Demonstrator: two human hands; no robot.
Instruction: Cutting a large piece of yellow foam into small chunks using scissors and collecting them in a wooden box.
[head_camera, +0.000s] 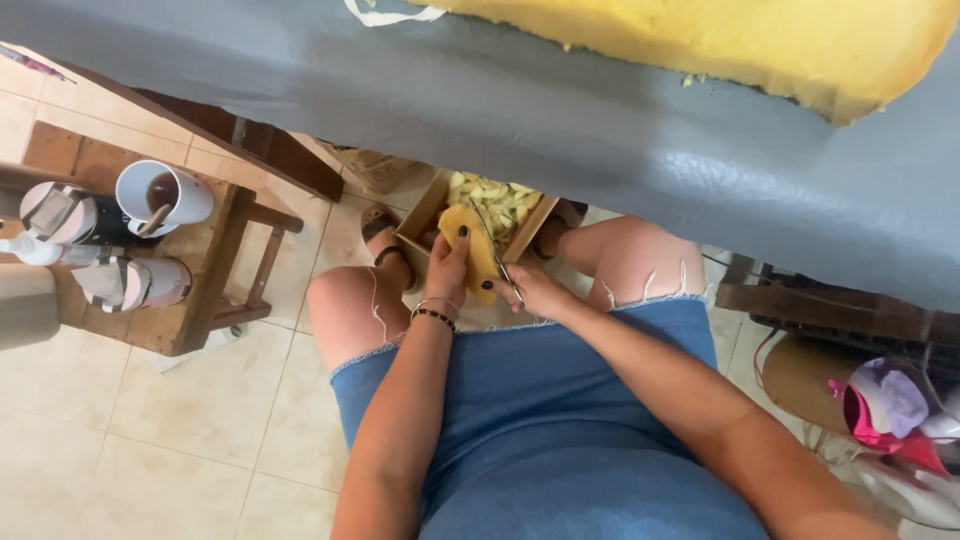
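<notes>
Gripping yellow foam piece (473, 250) – left hand (447, 268) closed on it; right hand (535, 290) grips scissors (497, 258) – above box of foam scraps (500, 205).

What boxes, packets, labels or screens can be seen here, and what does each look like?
Cardboard box: on the floor between the feet, open, brown, holding yellow foam scraps.
Brown cardboard piece: on the floor beyond the box, flat, faint printing.
No screens or signs show.
</notes>
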